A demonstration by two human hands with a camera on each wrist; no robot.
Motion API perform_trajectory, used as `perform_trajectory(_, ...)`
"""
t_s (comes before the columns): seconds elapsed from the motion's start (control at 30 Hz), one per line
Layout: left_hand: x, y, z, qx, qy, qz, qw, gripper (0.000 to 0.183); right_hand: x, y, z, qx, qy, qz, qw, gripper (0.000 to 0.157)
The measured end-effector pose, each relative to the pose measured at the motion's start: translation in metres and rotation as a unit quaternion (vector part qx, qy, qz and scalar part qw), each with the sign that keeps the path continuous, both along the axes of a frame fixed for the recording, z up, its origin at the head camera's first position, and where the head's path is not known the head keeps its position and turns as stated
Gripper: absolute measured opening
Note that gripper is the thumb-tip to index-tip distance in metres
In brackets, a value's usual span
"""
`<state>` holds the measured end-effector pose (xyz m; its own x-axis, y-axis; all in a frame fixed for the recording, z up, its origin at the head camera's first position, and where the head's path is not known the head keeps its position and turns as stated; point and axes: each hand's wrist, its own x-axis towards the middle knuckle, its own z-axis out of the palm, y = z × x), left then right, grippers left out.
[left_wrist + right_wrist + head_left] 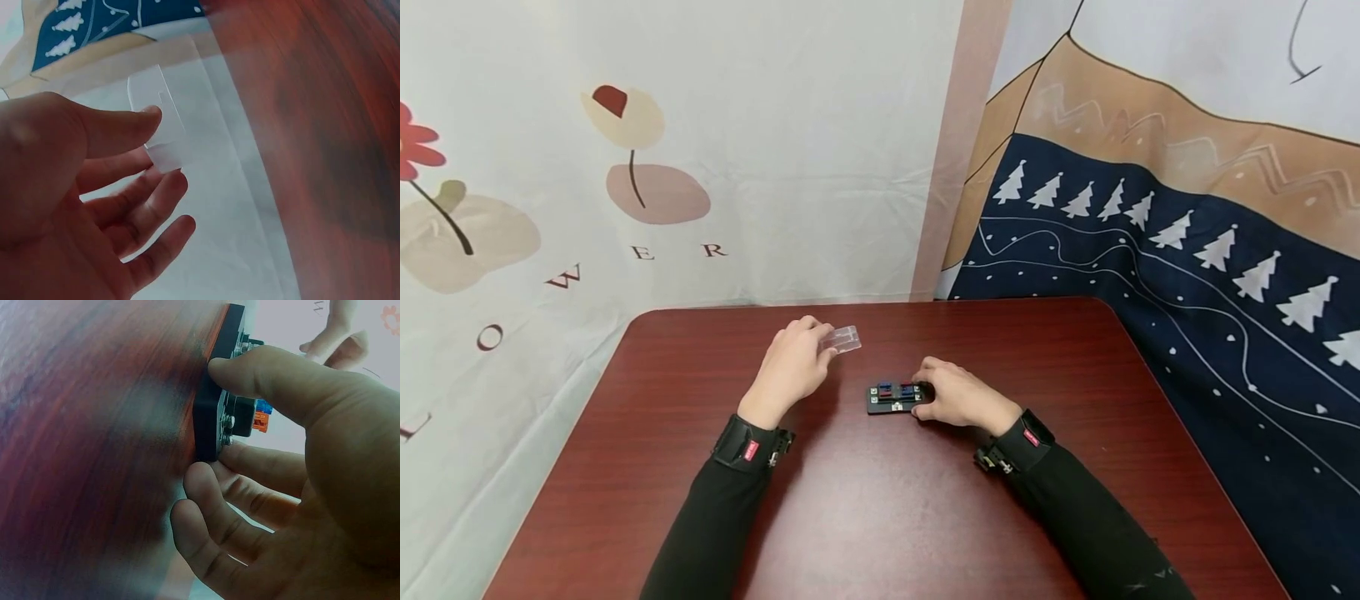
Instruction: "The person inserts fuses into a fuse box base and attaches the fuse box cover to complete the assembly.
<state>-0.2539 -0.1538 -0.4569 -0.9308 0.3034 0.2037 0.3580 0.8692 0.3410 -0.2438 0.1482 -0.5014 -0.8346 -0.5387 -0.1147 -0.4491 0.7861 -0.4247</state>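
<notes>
My left hand [792, 362] pinches a small clear plastic cover [845, 339] between thumb and fingers, raised over the back left of the table. Close up in the left wrist view, the thumb lies on one face of the transparent cover [170, 134]. A black fuse block [891, 407] with red and blue blade fuses [906, 389] rests on the table. Its right end is gripped by my right hand [961, 398]. In the right wrist view the thumb sits on the long side of the black base [208, 419], with metal screws [229, 421] along it.
Both hands work over a dark red-brown wooden table [850, 525] with rounded back corners. A pale printed cloth [820, 167] hangs behind it, and a navy cloth with white trees [1150, 267] hangs at the right. Dark wrist straps [748, 446] carry small cameras.
</notes>
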Motion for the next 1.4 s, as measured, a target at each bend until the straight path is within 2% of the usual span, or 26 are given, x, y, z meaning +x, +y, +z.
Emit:
perform_trajectory(0.27,0.011,0.018,0.006,-0.012,0.04,-0.066,0.9969,0.036,-0.001,-0.003,0.003,0.001,0.011,0.006,1.0,0.048)
perform_trajectory(0.43,0.016,0.031,0.005,-0.021,0.041,-0.093,0.9946,0.036,0.0,-0.001,0.003,-0.002,0.007,0.007,1.0,0.047)
perform_trajectory(0.77,0.021,0.043,0.0,-0.033,0.019,-0.119,0.9922,0.037,0.001,-0.001,0.003,0.0,-0.003,-0.007,1.0,0.049)
perform_trajectory(0.97,0.025,0.047,0.0,-0.037,0.015,-0.133,0.9903,0.037,-0.001,-0.002,0.002,-0.001,0.009,0.006,1.0,0.047)
perform_trajectory(1.4,0.025,0.055,-0.009,-0.044,-0.003,-0.15,0.9876,0.038,-0.003,-0.001,0.001,0.001,0.012,0.012,1.0,0.046)
